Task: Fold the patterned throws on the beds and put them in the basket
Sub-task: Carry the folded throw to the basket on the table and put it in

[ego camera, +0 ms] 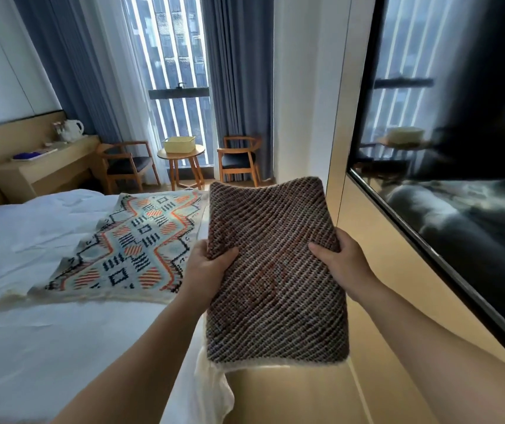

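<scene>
I hold a folded throw [275, 270], its brown woven underside facing me, up in front of me between the bed and the wall. My left hand [206, 267] grips its left edge with the thumb on top. Gripping the right edge is my right hand [340, 258]. A second patterned throw [131, 249], pale blue with orange and black zigzags, lies spread flat on the white bed [31, 286]. The pale yellow basket [179, 144] stands on a small round wooden table [180, 156] by the window, far ahead.
Two wooden armchairs [127, 163] [239, 159] flank the round table. A desk [43, 169] with a white kettle [72, 130] stands at the left wall. A wall-mounted dark TV screen [459, 179] fills the right side. A narrow aisle of wood floor [291, 393] runs between bed and wall.
</scene>
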Available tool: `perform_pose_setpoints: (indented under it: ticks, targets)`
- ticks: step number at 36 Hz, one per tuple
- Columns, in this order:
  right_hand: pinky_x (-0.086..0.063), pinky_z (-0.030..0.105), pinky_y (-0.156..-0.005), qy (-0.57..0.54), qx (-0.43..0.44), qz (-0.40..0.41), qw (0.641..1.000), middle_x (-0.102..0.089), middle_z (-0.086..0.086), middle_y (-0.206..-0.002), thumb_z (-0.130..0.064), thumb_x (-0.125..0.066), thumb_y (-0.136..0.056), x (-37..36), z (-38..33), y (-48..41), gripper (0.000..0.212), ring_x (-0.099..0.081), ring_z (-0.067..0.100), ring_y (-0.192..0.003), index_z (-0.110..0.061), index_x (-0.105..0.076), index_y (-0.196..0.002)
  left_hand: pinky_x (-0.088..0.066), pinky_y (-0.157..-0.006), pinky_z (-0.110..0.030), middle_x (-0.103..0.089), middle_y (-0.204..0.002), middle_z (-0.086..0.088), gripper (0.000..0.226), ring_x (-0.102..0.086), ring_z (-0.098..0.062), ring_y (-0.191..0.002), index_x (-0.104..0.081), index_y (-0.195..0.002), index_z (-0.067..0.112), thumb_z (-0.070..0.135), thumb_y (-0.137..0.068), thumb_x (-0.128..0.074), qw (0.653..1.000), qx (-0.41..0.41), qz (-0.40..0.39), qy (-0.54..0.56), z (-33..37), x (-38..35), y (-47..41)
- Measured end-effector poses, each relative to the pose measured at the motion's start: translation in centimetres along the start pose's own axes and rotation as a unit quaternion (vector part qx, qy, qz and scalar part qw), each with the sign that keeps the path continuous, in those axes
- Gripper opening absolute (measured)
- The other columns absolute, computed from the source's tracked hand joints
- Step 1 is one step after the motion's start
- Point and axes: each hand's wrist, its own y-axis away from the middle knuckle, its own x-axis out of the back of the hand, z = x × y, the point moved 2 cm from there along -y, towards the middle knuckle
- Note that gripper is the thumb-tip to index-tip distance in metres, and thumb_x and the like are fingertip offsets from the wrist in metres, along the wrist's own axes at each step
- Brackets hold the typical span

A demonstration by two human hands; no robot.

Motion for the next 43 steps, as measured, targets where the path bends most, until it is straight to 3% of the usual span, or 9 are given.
perform_pose_setpoints:
  ticks: [7, 12, 22, 28, 34, 43]
  targets:
    - [-0.052, 0.037, -0.089, 0.000, -0.001, 0.018, 1.000, -0.066, -0.008, -0.108, -0.022, -0.067, -0.088, -2.6, 0.7, -9.5, 0.025, -0.063, 0.012, -0.099, -0.029, -0.060, -0.111, -0.057, -0.082, -0.036, -0.071, -0.105, -0.005, 0.038, -0.070, -0.020, -0.093, -0.058, -0.115, 0.012, 0.018, -0.082, -0.075, 1.000, 0.004, -0.009, -0.007, 0.0, -0.4, -10.3]
    - [-0.052, 0.036, -0.090, 0.012, -0.002, 0.013, 1.000, -0.066, -0.006, -0.110, -0.023, -0.067, -0.088, -3.3, 1.8, -16.1, 0.027, -0.063, 0.012, -0.099, -0.026, -0.060, -0.114, -0.057, -0.086, -0.045, -0.073, -0.105, -0.007, 0.037, -0.071, -0.023, -0.094, -0.061, -0.113, 0.012, 0.018, -0.081, -0.076, 1.000, 0.011, -0.009, 0.000, -1.2, -1.4, -17.1]
    - [-0.051, 0.040, -0.094, 0.030, 0.010, -0.010, 0.999, -0.066, -0.002, -0.114, -0.028, -0.069, -0.086, -3.2, 7.5, -33.2, 0.036, -0.063, 0.017, -0.103, -0.022, -0.059, -0.120, -0.055, -0.088, -0.047, -0.072, -0.104, -0.007, 0.038, -0.070, -0.023, -0.094, -0.059, -0.112, 0.011, 0.019, -0.080, -0.077, 0.999, 0.005, 0.027, -0.025, -4.3, -6.9, -32.2]
    - [-0.048, 0.028, -0.087, 0.023, 0.020, -0.041, 0.999, -0.064, -0.006, -0.110, -0.025, -0.068, -0.087, -1.9, 9.3, -44.7, 0.036, -0.061, 0.012, -0.100, -0.024, -0.057, -0.121, -0.054, -0.089, -0.051, -0.073, -0.101, -0.009, 0.064, -0.070, -0.027, -0.094, -0.062, -0.109, 0.009, 0.044, -0.059, -0.079, 0.997, 0.007, 0.063, -0.041, -5.6, -11.1, -41.8]
    - [-0.046, 0.026, -0.086, 0.038, 0.029, -0.082, 0.995, -0.062, -0.009, -0.107, -0.026, -0.068, -0.087, -1.1, 9.8, -54.6, 0.032, -0.060, 0.012, -0.099, -0.029, -0.056, -0.117, -0.056, -0.080, -0.035, -0.072, -0.101, -0.010, 0.045, -0.069, -0.023, -0.092, -0.059, -0.110, 0.006, 0.023, -0.073, -0.080, 0.993, 0.012, 0.112, -0.025, -6.0, -14.8, -49.2]
    - [-0.044, 0.026, -0.094, 0.061, 0.039, -0.103, 0.992, -0.061, -0.011, -0.113, -0.027, -0.066, -0.089, -3.2, 11.4, -65.6, 0.043, -0.057, 0.009, -0.103, -0.029, -0.053, -0.130, -0.055, -0.088, -0.047, -0.073, -0.103, -0.006, 0.055, -0.070, -0.022, -0.095, -0.060, -0.110, 0.014, 0.037, -0.065, -0.080, 0.993, 0.027, 0.116, -0.013, -7.7, -16.1, -59.9]
